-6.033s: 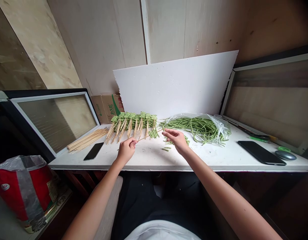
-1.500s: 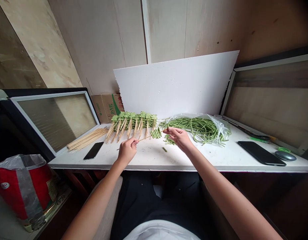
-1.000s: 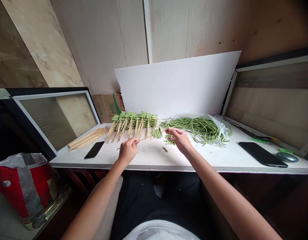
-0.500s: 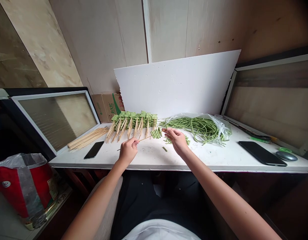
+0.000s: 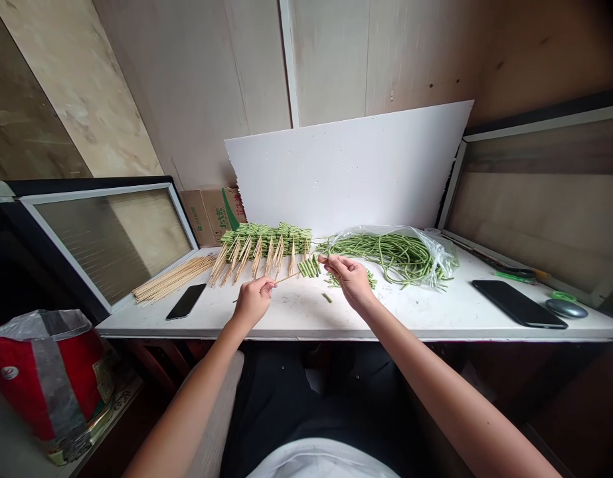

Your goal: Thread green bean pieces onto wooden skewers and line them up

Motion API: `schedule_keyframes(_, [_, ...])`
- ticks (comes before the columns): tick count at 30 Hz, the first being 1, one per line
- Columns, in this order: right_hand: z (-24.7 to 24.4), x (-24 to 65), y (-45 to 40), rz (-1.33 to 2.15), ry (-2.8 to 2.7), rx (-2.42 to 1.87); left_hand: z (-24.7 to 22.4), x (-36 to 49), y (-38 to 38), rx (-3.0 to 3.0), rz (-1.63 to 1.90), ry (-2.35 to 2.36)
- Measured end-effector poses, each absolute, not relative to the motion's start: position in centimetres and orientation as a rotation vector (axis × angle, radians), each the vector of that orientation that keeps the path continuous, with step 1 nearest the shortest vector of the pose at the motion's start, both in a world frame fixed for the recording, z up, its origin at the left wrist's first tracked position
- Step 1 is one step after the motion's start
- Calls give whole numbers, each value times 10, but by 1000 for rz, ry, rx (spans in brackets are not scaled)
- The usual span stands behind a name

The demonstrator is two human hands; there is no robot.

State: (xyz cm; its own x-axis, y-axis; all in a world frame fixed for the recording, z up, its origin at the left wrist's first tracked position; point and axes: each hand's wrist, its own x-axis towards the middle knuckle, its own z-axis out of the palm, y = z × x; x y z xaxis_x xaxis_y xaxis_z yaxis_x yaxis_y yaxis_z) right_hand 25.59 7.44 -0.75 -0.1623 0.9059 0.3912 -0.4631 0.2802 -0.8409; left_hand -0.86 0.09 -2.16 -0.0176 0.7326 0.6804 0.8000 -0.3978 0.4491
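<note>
My left hand (image 5: 254, 300) is closed around the lower part of a thin bamboo skewer (image 5: 287, 277), held slanting up to the right above the table. Several short green bean pieces (image 5: 309, 267) sit side by side near its far end. There my right hand (image 5: 350, 275) pinches at the skewer's tip; the fingers cover whatever else may be between them. Below and behind that hand lies a small pile of cut bean pieces (image 5: 372, 281), partly hidden. One loose bean piece (image 5: 327, 298) rests on the table in front.
Behind my left hand, filled bean skewers (image 5: 266, 234) are stacked with sticks toward me. Bare skewers (image 5: 174, 279) and a phone (image 5: 186, 301) lie left. Long beans (image 5: 400, 255) fill a clear bag (image 5: 443, 255). Another phone (image 5: 518, 304) and a grey oval object (image 5: 566, 308) lie right.
The view has shifted slightly. Both hands keep the same grip on the skewer, and the bean pieces on it look almost unchanged.
</note>
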Motion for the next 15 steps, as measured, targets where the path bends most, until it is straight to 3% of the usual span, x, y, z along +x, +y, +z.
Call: schedule_keyframes(15, [-7, 253, 70, 1245, -1190, -494, -21, -5, -1, -2008, -1473, -1638])
